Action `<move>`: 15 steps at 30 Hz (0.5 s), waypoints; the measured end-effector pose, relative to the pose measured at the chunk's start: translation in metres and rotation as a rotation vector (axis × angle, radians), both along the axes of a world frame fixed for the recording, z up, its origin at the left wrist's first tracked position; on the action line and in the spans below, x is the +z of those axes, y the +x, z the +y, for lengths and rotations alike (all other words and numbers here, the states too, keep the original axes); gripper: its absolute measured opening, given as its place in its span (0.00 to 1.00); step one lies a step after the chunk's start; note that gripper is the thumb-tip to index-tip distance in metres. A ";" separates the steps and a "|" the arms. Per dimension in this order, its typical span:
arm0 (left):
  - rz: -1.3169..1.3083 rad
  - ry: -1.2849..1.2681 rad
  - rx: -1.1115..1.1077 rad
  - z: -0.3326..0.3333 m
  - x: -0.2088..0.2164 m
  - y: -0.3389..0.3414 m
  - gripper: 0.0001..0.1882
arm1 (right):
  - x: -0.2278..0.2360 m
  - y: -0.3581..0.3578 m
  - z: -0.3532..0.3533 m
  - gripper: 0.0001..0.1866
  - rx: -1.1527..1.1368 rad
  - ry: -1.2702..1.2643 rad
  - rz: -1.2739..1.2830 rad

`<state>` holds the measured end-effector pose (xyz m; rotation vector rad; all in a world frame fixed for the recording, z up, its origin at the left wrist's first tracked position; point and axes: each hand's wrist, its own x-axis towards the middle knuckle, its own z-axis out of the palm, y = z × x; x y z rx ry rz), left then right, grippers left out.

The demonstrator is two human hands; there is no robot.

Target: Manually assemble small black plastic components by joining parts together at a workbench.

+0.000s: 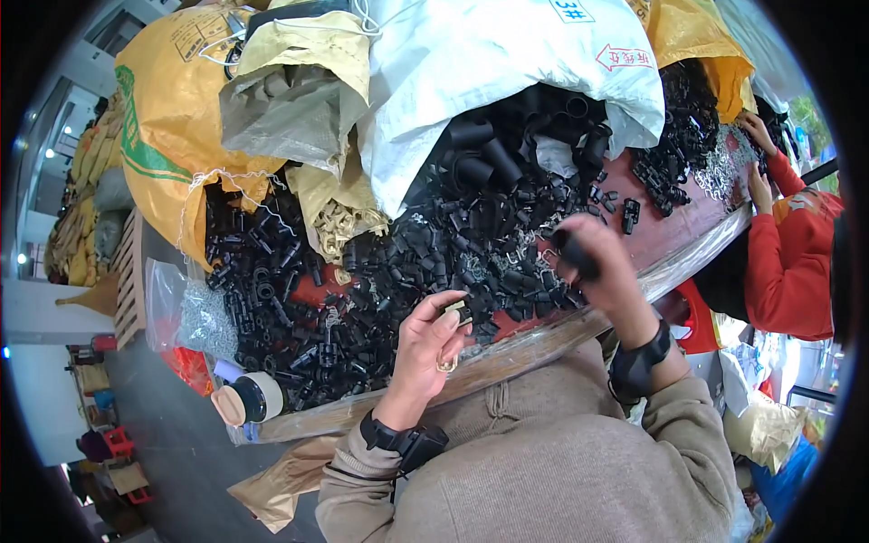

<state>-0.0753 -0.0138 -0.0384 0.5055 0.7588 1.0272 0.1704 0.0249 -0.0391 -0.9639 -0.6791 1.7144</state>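
Observation:
My left hand is raised over the table's near edge, its fingers pinching a small black and brass-coloured part. A brass-coloured metal clip shows below, against the same hand's lower fingers. To the right, my right hand is smeared by motion but curls round a black plastic tube. Beneath and beyond both hands lies a wide heap of small black plastic parts. Several larger black tubes spill from the white woven sack at the back.
Yellow sacks stand at the far left, one pouring brass-coloured clips. A lidded jar and a bag of clear small pieces sit at the left corner. At right, a person in red sleeves handles silver metal pieces.

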 end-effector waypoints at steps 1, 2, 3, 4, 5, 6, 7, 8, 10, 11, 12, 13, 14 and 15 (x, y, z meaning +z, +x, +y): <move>0.016 0.009 -0.043 0.000 0.001 0.001 0.15 | 0.007 -0.015 -0.006 0.10 0.122 0.012 -0.191; 0.032 0.019 -0.086 -0.001 0.002 0.001 0.16 | 0.010 -0.024 -0.009 0.10 0.121 0.007 -0.191; 0.047 0.028 -0.130 -0.002 0.004 0.002 0.16 | 0.012 -0.030 -0.012 0.10 0.274 0.256 -0.380; 0.048 0.023 -0.130 -0.003 0.006 0.003 0.16 | 0.014 -0.036 -0.013 0.10 0.429 0.506 -0.563; 0.063 0.016 -0.151 -0.005 0.008 0.005 0.16 | 0.017 -0.040 -0.013 0.10 0.430 0.502 -0.562; 0.078 0.009 -0.173 -0.006 0.010 0.007 0.16 | 0.020 -0.043 -0.012 0.11 0.427 0.620 -0.626; 0.092 0.003 -0.193 -0.006 0.011 0.008 0.15 | 0.023 -0.044 -0.011 0.11 0.424 0.739 -0.690; 0.090 -0.001 -0.193 -0.006 0.012 0.008 0.15 | 0.026 -0.045 -0.012 0.11 0.420 0.859 -0.754; 0.189 0.068 -0.237 -0.005 0.012 0.007 0.15 | 0.031 -0.044 -0.016 0.11 0.408 0.857 -0.776; 0.238 0.102 -0.259 -0.005 0.011 0.007 0.14 | 0.033 -0.044 -0.018 0.10 0.393 0.858 -0.797; 0.237 0.099 -0.261 -0.004 0.011 0.008 0.14 | 0.035 -0.044 -0.020 0.09 0.376 0.861 -0.818; 0.256 0.105 -0.278 -0.004 0.010 0.008 0.14 | 0.037 -0.044 -0.021 0.09 0.378 0.857 -0.819; 0.275 0.112 -0.295 -0.004 0.009 0.008 0.14 | 0.038 -0.045 -0.023 0.09 0.393 0.826 -0.860; 0.294 0.118 -0.311 -0.003 0.008 0.008 0.14 | 0.038 -0.045 -0.024 0.08 0.409 0.796 -0.900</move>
